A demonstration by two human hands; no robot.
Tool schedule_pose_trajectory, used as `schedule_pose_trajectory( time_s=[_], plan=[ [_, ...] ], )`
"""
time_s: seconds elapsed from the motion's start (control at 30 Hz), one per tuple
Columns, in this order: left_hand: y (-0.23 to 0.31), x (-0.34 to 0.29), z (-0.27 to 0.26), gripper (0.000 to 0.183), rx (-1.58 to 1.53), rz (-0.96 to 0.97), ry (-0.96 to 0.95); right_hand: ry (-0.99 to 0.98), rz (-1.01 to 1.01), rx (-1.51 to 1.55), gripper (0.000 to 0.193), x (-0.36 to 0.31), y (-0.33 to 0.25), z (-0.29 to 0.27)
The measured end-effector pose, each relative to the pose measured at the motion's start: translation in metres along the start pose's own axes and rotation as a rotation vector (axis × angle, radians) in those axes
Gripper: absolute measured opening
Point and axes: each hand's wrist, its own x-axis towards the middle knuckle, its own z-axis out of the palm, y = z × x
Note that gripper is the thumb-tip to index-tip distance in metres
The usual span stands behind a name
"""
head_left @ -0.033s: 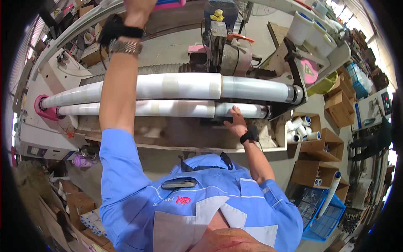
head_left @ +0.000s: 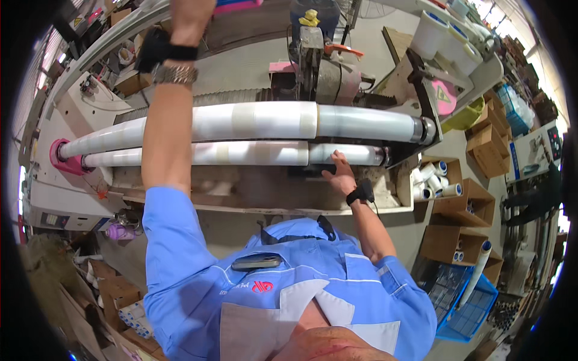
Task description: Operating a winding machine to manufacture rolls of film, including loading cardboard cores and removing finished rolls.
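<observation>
Long white film-wrapped cylindrical rolls (head_left: pixel 259 118): two, lying one behind the other across the centre of the frame, left ends at a pink end fitting (head_left: pixel 59 157). Right hand (head_left: pixel 342 175): right of centre, bare; thumb and fingers spread apart, fingertips over the right-end section of the front roll (head_left: pixel 259 153); contact cannot be confirmed. Left hand (head_left: pixel 190 17): cut off by the upper edge; its grip cannot be determined. Nearest to it: one pink-and-blue object (head_left: pixel 238 6). The left forearm (head_left: pixel 168 132) crosses above both rolls, obscuring part of each. Three short white rolls (head_left: pixel 428 33) stand at upper right; one blue plastic basket (head_left: pixel 485 313), lower right.
</observation>
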Motion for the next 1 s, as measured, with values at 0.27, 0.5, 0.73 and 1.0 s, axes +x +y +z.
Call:
schedule_pose_trajectory(
  time_s=[0.27,0.5,0.73,1.0],
  plan=[
    [0.011,-0.161,-0.081,0.036,0.025,0.305,-0.12,-0.182,0.624,0.192,0.051,-0.155,0.079,0.043],
    [-0.063,-0.432,-0.111,0.014,0.059,-0.622,-0.777,-0.474,1.035,0.199,0.032,-0.392,0.159,0.117],
    [-0.138,-0.576,-0.229,0.041,0.246,-1.277,-1.075,-0.639,0.794,-0.074,0.038,-0.436,0.097,0.138],
    [-0.167,-0.602,-0.266,0.025,0.138,-1.84,-0.868,0.043,1.275,0.724,0.042,-0.393,0.083,0.149]
  ],
)
